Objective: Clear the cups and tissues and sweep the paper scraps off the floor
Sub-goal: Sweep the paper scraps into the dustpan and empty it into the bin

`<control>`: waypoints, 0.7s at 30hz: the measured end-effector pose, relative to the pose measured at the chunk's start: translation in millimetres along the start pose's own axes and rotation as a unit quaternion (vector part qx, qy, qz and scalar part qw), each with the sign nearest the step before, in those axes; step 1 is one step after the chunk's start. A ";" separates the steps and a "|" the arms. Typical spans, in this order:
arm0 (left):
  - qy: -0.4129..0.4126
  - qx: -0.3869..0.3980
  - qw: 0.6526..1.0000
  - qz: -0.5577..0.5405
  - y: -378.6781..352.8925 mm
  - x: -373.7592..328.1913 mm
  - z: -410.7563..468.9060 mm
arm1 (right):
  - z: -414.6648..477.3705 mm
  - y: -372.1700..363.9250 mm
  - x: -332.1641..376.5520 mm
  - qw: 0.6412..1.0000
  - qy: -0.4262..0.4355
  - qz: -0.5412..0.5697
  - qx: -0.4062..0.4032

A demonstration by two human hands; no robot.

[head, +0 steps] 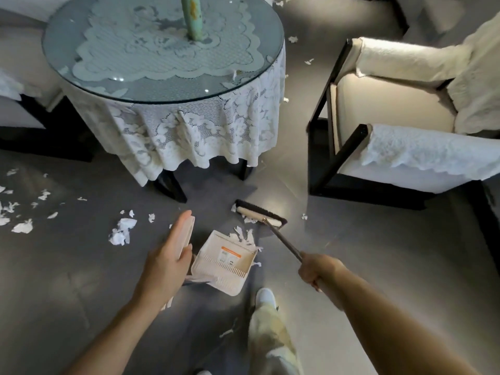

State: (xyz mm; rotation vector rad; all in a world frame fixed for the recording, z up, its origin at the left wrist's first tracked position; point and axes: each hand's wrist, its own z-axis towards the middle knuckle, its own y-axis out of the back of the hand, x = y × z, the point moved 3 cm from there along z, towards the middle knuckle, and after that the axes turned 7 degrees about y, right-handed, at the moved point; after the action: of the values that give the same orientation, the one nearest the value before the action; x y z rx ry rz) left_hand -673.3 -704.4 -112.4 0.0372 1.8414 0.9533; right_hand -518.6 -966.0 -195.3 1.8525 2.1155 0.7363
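Note:
My right hand (pixel 315 269) grips the dark handle of a broom, whose cream head with black bristles (pixel 259 215) rests on the floor just beyond the dustpan. My left hand (pixel 165 262) holds the cream upright handle (pixel 185 234) of the dustpan (pixel 224 263), which stands open on the grey floor. Torn white paper scraps (pixel 244 236) lie at the pan's mouth. A bigger crumpled clump of scraps (pixel 121 232) sits to the left, and several more are scattered at the far left (pixel 23 226).
A round glass-topped table (pixel 162 85) with a lace cloth and black legs stands ahead. A white armchair (pixel 405 125) with a black frame is on the right. A few scraps (pixel 292 39) lie behind the table. My shoe (pixel 266 297) is near the pan.

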 end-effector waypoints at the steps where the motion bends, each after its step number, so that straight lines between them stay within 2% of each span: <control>1: -0.004 0.003 1.000 -0.002 6.9 6.6 -11.4 | -13.9 -18.3 1.9 1.000 0.003 0.005 0.009; 6: -0.003 0.017 0.999 0.032 32.3 38.8 -64.0 | -64.7 -68.8 -0.1 0.997 0.022 0.042 0.063; 12: 0.005 0.035 0.998 0.057 48.4 57.7 -85.9 | -83.1 -54.2 -14.3 0.998 0.003 0.067 0.004; 18: 0.010 0.036 0.996 0.081 43.8 60.9 -90.1 | -45.8 -14.7 -48.7 0.984 -0.042 0.145 -0.092; 21: 0.032 0.036 0.998 0.047 39.9 70.2 -90.0 | -24.5 -8.2 -67.2 0.975 -0.066 0.183 -0.107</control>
State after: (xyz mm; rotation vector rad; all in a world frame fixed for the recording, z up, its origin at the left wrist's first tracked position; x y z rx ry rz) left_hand -793.3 -700.1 -126.2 0.1393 1.9476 0.9632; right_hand -526.0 -1037.3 -188.8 2.1259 1.5628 0.8516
